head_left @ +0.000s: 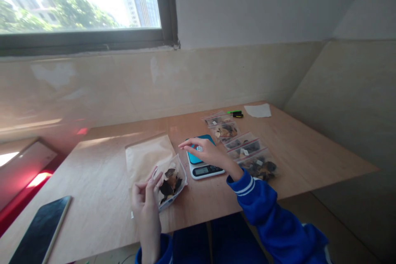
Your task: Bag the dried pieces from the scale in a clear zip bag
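Note:
My left hand [147, 196] is at the left side of a clear plastic container [185, 173]. Its thumb and fingers are bent together in a pinch; what sits between them is too small to make out. Inside the container lie dark brown and black dried pieces [169, 185], which look like dried fungus. My right hand [206, 152] hovers over a white kitchen scale [198, 175] with a blue top. Its fingers stretch out to the left, apparently holding nothing. The scale's display is lit, but its digits are hard to read.
Behind the container lies a tan paper sheet or envelope [148, 150]. Several zip bags of dark dried pieces [261, 168] spread right of the scale. Farther back are black-and-green pens or tools [236, 114] and white paper [258, 110]. A phone [40, 229] rests front left.

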`<state>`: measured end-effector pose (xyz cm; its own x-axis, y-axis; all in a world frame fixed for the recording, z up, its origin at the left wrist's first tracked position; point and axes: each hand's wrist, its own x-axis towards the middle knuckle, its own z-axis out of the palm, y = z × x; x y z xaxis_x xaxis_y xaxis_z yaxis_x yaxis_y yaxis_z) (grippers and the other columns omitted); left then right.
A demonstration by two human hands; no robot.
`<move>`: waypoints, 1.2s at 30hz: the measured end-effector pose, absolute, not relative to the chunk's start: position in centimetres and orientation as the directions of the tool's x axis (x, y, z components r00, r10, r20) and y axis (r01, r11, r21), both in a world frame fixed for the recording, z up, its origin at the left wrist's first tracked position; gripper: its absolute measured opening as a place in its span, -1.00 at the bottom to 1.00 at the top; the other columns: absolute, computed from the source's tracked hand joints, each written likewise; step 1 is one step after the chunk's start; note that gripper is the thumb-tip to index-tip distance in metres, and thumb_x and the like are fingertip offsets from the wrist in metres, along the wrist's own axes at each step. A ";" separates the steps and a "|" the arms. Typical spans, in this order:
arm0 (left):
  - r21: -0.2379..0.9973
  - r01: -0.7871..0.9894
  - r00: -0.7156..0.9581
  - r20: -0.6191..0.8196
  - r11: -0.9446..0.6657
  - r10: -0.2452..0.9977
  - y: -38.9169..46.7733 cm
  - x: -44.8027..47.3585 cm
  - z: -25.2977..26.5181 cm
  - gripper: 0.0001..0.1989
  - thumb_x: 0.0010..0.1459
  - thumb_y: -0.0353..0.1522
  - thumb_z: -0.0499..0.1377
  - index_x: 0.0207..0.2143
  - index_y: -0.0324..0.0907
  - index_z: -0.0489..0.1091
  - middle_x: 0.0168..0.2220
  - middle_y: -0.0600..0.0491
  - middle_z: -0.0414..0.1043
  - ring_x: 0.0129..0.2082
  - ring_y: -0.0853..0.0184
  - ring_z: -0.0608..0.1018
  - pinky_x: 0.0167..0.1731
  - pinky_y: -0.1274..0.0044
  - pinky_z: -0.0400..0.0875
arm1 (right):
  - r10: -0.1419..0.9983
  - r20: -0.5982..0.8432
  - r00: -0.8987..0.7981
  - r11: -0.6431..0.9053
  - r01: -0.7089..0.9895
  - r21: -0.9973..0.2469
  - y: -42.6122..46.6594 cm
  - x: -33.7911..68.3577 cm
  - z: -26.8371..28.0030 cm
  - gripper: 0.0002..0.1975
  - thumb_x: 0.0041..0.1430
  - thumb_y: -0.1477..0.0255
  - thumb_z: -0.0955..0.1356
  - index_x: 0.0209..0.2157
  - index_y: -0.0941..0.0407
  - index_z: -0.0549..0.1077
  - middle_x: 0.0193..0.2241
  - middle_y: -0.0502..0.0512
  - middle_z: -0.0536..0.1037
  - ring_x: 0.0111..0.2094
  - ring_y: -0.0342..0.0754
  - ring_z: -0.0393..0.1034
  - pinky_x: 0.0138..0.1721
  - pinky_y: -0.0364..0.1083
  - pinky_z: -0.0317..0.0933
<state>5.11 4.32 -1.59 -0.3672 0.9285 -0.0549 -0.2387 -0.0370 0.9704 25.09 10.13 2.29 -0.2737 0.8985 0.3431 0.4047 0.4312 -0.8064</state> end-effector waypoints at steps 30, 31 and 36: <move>0.998 -0.055 0.429 0.058 -0.039 0.901 2.4 5.5 -0.3 -0.67 0.15 -0.12 0.19 -0.12 -0.10 0.45 -0.02 -0.03 0.52 0.03 0.19 0.53 0.00 0.48 0.44 | 0.849 0.257 0.461 0.303 -0.027 -0.952 2.8 25.6 -2.1 -0.66 0.19 0.14 0.36 -0.48 0.10 0.40 -0.66 -0.08 0.44 -0.58 -0.17 0.35 -0.44 -0.19 0.26; 0.996 -0.064 0.471 0.083 -0.060 0.878 2.4 5.5 -0.5 -0.59 0.10 -0.16 0.25 -0.01 -0.07 0.41 0.03 -0.02 0.50 0.06 0.19 0.51 0.02 0.48 0.43 | 0.810 0.241 0.535 0.294 -0.016 -0.956 2.6 25.6 -2.1 -0.64 0.19 0.12 0.35 -0.50 0.10 0.38 -0.67 -0.08 0.42 -0.60 -0.17 0.33 -0.48 -0.20 0.25; 0.992 0.033 0.389 0.098 -0.121 0.916 3.0 6.0 -1.4 -0.75 0.11 -0.23 0.26 -0.18 -0.13 0.51 -0.17 -0.02 0.59 -0.19 0.27 0.62 -0.18 0.56 0.51 | 0.718 0.188 0.671 0.250 0.004 -0.968 2.0 25.5 -2.2 -0.54 0.18 0.04 0.32 -0.58 0.10 0.34 -0.70 -0.06 0.40 -0.66 -0.16 0.31 -0.59 -0.20 0.23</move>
<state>5.97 3.00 -1.36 0.3885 0.9162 0.0984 0.0333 -0.1207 0.9921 25.48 1.96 -2.19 0.6707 0.7175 0.1880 0.0035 0.2504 -0.9681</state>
